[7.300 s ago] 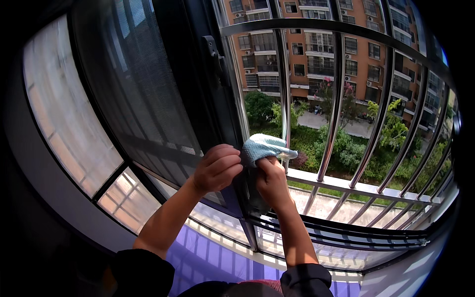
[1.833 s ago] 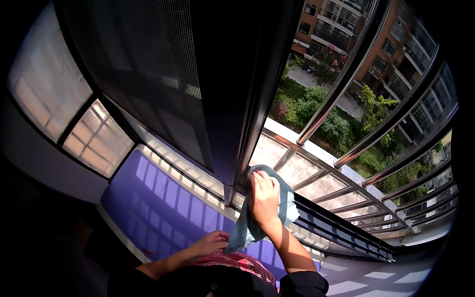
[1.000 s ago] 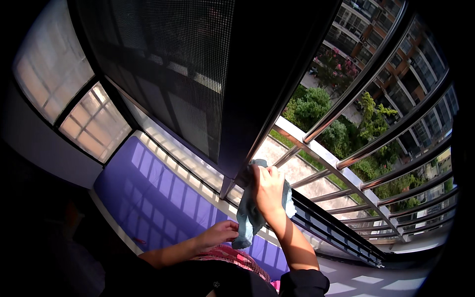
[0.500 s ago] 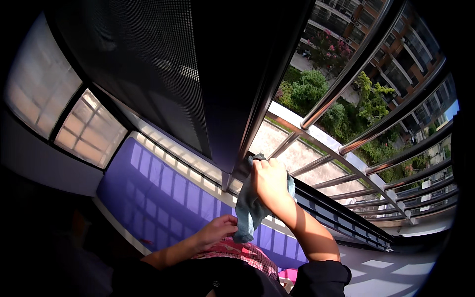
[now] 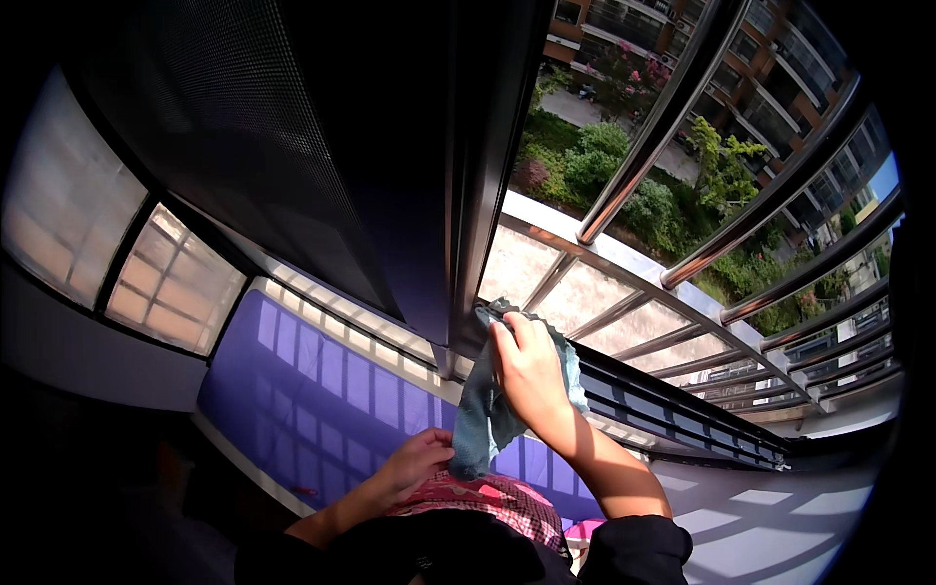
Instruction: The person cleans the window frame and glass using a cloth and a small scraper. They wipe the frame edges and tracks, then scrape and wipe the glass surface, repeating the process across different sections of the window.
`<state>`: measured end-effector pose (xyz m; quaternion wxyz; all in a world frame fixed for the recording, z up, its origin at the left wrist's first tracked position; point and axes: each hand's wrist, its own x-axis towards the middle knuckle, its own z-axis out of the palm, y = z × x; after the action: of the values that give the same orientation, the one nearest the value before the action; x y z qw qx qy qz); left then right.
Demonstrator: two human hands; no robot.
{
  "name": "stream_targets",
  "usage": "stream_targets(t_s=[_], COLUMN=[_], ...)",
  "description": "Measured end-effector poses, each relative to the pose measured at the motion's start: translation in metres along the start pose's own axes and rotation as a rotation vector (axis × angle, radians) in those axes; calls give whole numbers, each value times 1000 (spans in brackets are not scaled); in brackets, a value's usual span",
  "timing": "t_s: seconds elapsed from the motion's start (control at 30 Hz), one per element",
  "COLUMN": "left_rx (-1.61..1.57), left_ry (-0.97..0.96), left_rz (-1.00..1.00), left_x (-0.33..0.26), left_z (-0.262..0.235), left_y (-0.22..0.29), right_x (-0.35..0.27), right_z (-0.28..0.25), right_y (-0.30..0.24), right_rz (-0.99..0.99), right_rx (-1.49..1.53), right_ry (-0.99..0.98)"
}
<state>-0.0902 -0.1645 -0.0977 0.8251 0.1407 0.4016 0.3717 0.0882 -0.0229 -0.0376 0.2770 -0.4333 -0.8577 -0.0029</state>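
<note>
A grey-blue cloth [image 5: 474, 421] hangs in front of me, crumpled at its upper end and loose below. My right hand [image 5: 531, 370] is closed on the upper part and presses it to the foot of the dark window frame [image 5: 470, 244], beside the sill track. Lower down and to the left, my left hand [image 5: 417, 466] has its curled fingers at the cloth's lower left edge, seemingly pinching it. The fingertips there are partly hidden.
Metal guard bars [image 5: 673, 283] stand outside the opening on the right, with shrubs and buildings beyond. A dark mesh screen [image 5: 244, 146] rises at the left. Below lies a purple surface [image 5: 322, 390] striped with shadow. The black sliding track [image 5: 673, 414] runs right.
My view has shifted a little, moving the frame leftward in the picture. The cloth looks more spread out under my right hand. Both hands stay at the cloth.
</note>
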Motion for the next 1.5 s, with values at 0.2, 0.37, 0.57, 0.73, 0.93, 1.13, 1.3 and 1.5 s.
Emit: stream_targets(t_s=[0.2,0.37,0.57,0.73,0.93,1.13,1.3,1.5], left_rx=[-8,-22,-17,-10,50,108,91,328], left_ry=[-21,-47,-21,-55,-1,-100,-52,88], left_rz=[-9,-20,-25,12,38,23,137,174], left_x=[4,6,-2,3,-4,-3,5,20], left_z=[-1,6,4,4,12,13,8,-6], left_y=[1,3,4,2,10,5,-1,-2], right_x=[8,8,-9,10,-21,-29,-10,-3], right_z=[6,21,-1,21,-5,-5,0,19], right_y=[-6,-6,12,1,25,7,-5,-7], right_rz=[14,59,48,51,327,138,11,-13], right_rx=[-72,-228,-110,-79,425,606,312,198], right_ry=[-124,-98,-107,-28,213,266,58,82])
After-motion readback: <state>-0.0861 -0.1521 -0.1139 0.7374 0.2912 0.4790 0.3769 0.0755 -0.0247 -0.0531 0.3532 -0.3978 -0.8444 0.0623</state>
